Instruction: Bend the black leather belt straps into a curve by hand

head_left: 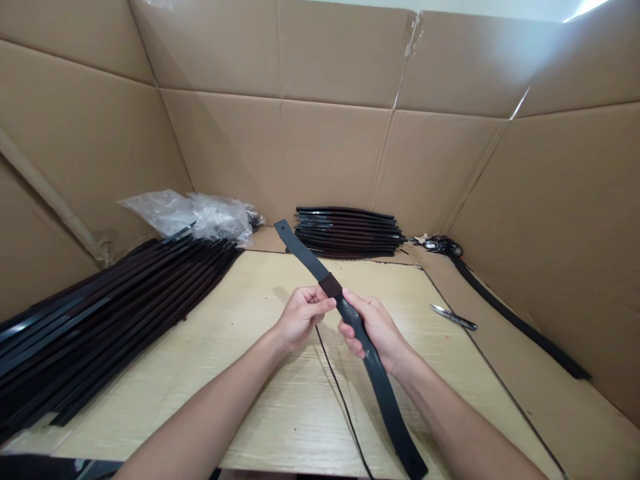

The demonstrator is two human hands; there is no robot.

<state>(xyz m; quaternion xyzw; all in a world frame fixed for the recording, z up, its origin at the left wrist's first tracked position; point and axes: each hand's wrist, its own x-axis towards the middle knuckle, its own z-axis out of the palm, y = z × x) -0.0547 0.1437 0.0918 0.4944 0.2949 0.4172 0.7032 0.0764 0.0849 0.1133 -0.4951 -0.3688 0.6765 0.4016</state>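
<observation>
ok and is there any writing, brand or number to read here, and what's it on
None readable: no lettering shows on the strip, snips or cardboard.
Any marks on the stacked strips or plastic bag are too small to read.

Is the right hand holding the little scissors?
No, the right hand holds the black strip, and the scissors lie on the table.

Small workshop, by look: pale worktable (240, 347), cardboard walls (325, 147), pile of dark strips (130, 313) at left, strip stack (350, 233) at far side, metal snips (453, 317) at right.
</observation>
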